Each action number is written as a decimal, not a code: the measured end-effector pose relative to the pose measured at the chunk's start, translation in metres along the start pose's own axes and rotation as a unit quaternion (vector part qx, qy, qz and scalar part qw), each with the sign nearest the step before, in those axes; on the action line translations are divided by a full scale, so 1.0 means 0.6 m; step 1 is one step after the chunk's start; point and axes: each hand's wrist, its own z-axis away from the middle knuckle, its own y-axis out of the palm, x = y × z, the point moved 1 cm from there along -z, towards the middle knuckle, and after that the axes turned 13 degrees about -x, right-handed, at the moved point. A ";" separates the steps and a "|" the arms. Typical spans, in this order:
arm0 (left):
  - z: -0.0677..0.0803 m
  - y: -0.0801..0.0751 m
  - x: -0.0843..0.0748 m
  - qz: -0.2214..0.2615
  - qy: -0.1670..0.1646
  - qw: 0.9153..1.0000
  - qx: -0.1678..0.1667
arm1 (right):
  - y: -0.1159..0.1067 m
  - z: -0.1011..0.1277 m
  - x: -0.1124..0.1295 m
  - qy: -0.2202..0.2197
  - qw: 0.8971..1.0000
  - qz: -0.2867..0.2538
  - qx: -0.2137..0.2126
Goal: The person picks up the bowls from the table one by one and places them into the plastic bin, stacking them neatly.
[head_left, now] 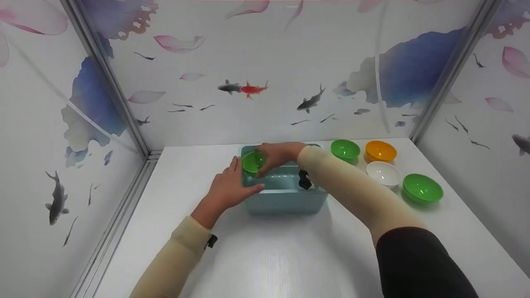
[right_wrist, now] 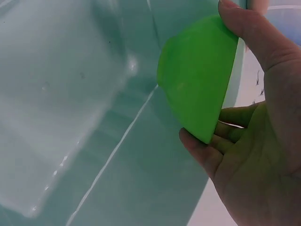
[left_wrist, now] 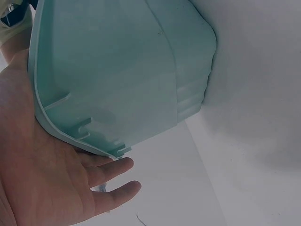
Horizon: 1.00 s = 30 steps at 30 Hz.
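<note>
A green bowl (head_left: 253, 162) is held by its rim in my right hand (head_left: 278, 156), over the left part of a pale teal plastic bin (head_left: 285, 203). In the right wrist view the thumb and fingers grip opposite sides of the bowl (right_wrist: 197, 80), with the bin's inner wall (right_wrist: 141, 165) behind it. My left hand (head_left: 230, 186) rests at the bin's left rim, fingers fairly straight and thumb toward the front edge. The left wrist view has this hand (left_wrist: 51, 174) along the rim of the bin (left_wrist: 117, 70), with its fingers extended past the corner.
To the bin's right stand a green bowl (head_left: 345, 150), an orange bowl (head_left: 380, 150), a white bowl (head_left: 384, 174) and another green bowl (head_left: 422, 188). They sit on a white table (head_left: 265, 256). Printed panels (head_left: 265, 49) enclose the back and sides.
</note>
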 end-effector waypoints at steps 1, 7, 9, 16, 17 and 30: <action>0.000 0.000 0.001 0.000 -0.001 1.000 -0.002 | 0.001 -0.002 0.001 0.007 1.000 0.002 0.003; -0.002 -0.001 0.001 0.000 -0.003 1.000 -0.003 | 0.008 -0.007 0.007 0.057 0.997 0.051 0.023; -0.001 -0.001 0.000 0.000 -0.002 1.000 -0.001 | 0.009 -0.006 0.011 0.063 0.995 0.066 0.032; 0.001 0.001 -0.003 0.000 -0.004 1.000 -0.002 | 0.014 -0.006 0.014 0.054 0.992 0.099 0.047; 0.001 0.002 -0.003 0.000 -0.005 1.000 -0.002 | 0.016 -0.008 0.013 0.053 0.992 0.102 0.049; -0.002 0.005 0.001 -0.009 -0.006 1.000 -0.001 | 0.022 -0.015 0.007 0.026 0.991 0.121 0.054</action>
